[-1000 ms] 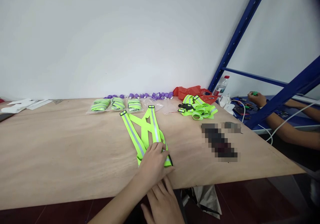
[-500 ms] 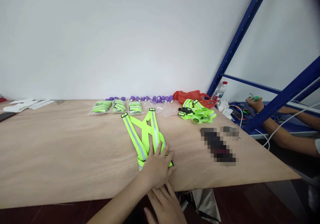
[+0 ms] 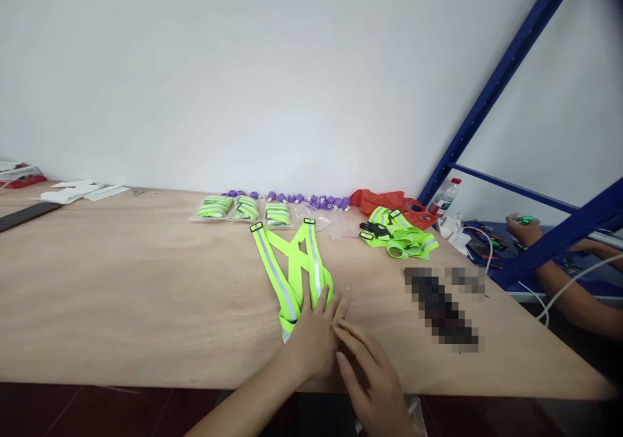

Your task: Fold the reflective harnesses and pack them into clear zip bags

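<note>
Resting the left hand (image 3: 315,334), with fingers slightly fanned apart, on a lime-yellow, silver-striped fabric strap harness (image 3: 295,262) lying toward eleven o'clock. Holding the right hand (image 3: 374,371) at four o'clock, with thumb parted from fingers; cannot tell whether touching the left.

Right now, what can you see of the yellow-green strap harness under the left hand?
The harness looks like flat fabric webbing with silvery stripes. Two straps end in black buckles at the far side; bands cross between them. It lies on the wooden table, its near end folded and partly covered by the left hand resting on it.
</note>
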`<state>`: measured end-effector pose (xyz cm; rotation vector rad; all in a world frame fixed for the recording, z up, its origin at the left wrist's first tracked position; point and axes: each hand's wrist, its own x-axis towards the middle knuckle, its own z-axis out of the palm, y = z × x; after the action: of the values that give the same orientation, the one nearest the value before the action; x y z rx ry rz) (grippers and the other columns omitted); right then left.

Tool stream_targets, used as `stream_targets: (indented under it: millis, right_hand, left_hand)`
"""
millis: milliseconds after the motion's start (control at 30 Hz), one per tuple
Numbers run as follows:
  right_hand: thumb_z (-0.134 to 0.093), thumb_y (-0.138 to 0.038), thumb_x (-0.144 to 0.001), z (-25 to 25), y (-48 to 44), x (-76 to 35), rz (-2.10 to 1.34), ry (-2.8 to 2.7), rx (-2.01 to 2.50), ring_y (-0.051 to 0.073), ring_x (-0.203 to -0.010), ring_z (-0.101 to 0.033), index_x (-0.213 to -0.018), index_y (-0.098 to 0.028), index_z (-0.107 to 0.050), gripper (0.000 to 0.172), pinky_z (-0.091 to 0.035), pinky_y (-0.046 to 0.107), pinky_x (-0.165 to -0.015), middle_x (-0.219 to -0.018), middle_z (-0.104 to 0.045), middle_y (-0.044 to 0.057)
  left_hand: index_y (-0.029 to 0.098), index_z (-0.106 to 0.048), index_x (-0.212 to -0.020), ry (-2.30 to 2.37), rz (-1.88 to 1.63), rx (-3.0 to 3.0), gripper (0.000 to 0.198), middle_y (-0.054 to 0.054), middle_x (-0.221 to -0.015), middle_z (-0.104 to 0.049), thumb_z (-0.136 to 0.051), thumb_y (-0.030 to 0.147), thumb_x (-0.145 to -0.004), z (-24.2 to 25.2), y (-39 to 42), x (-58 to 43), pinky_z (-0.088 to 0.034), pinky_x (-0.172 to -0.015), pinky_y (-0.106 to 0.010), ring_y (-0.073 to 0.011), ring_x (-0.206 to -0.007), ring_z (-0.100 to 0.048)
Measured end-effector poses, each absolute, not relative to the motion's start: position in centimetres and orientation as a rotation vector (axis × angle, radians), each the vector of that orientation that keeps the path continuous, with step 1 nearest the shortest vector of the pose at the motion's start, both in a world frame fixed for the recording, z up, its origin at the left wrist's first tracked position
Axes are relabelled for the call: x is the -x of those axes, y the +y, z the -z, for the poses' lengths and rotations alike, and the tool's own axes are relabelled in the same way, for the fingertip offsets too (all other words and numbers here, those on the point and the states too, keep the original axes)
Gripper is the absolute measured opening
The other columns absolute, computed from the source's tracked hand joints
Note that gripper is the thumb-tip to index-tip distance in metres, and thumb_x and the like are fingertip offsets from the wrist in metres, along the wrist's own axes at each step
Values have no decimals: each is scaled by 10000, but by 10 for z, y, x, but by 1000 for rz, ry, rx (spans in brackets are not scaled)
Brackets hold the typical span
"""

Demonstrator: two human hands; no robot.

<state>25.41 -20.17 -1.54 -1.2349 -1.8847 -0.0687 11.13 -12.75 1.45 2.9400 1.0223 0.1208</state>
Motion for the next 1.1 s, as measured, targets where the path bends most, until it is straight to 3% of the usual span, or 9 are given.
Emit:
stream_targets:
  millis: [133,267,333,467,600,733,833,1100]
  right_hand:
    - [-515,-236,-963,28,-194,-252,-6,-1918,1255,245,-1238,-609,-1365,-236,-569,405,-547,373,-1006,-1356,-625,103]
    - [-482,-281,-991,37,-194,-255,-122,-1868,1340,239,-1286,-578,-1478,-213,-432,494,-549,348,-996,-1428,-576,114]
    - [-471,-286,-997,37,-194,-258,-150,-1905,1335,237,-1268,-594,-1511,-216,-384,525,-548,347,-994,-1419,-588,111]
    - [-472,-283,-997,38,-193,-264,-131,-2050,1288,240,-1239,-618,-1521,-214,-377,537,-530,366,-1022,-1404,-603,107]
    - [-481,-285,-989,37,-190,-267,-33,-2162,1208,247,-1231,-624,-1477,-219,-460,493,-541,386,-1015,-1379,-625,94]
    - [-532,-244,-966,30,-189,-264,24,-2271,1213,246,-1253,-609,-1460,-215,-491,496,-521,408,-1054,-1389,-615,85]
    - [-536,-244,-963,28,-189,-261,98,-2259,1198,246,-1220,-634,-1439,-210,-519,477,-551,402,-1023,-1357,-640,85]
    - [-525,-233,-956,21,-187,-252,172,-2167,1228,229,-1052,-719,-1196,-185,-693,296,-624,337,-875,-1177,-739,96]
  left_hand:
    - [88,-436,-1467,1029,-62,-2810,686,-185,-1644,-95,-591,296,-832,-22,-124,-110,-131,-1176,-651,-420,-1483,-204]
    - [65,-102,-1574,1068,-215,-2582,967,-197,-1621,-223,-590,275,-766,-25,-119,-108,-51,-1217,-591,-337,-1489,-244]
    - [62,-7,-1576,1076,-315,-2481,1050,-186,-1605,-281,-598,295,-739,-23,-117,-107,-84,-1232,-551,-307,-1493,-246]
    - [102,-65,-1578,1077,-443,-2345,1104,-150,-1613,-281,-656,283,-663,-19,-115,-106,-222,-1219,-511,-313,-1498,-225]
    - [111,-54,-1580,1089,-444,-2441,1099,-145,-1634,-223,-679,237,-684,-12,-120,-100,-207,-1229,-475,-297,-1512,-181]
    - [143,-119,-1581,1149,-391,-2731,881,-140,-1643,-188,-605,320,-868,0,-133,-84,-134,-1223,-548,-317,-1524,-90]
    - [185,-213,-1571,1217,-381,-2818,672,-115,-1635,-228,-480,336,-973,7,-145,-68,-171,-1209,-556,-314,-1523,-103]
    - [271,-364,-1518,1388,-467,-2658,526,-85,-1638,-237,-452,327,-1003,7,-166,-56,-297,-1140,-605,-416,-1490,-176]
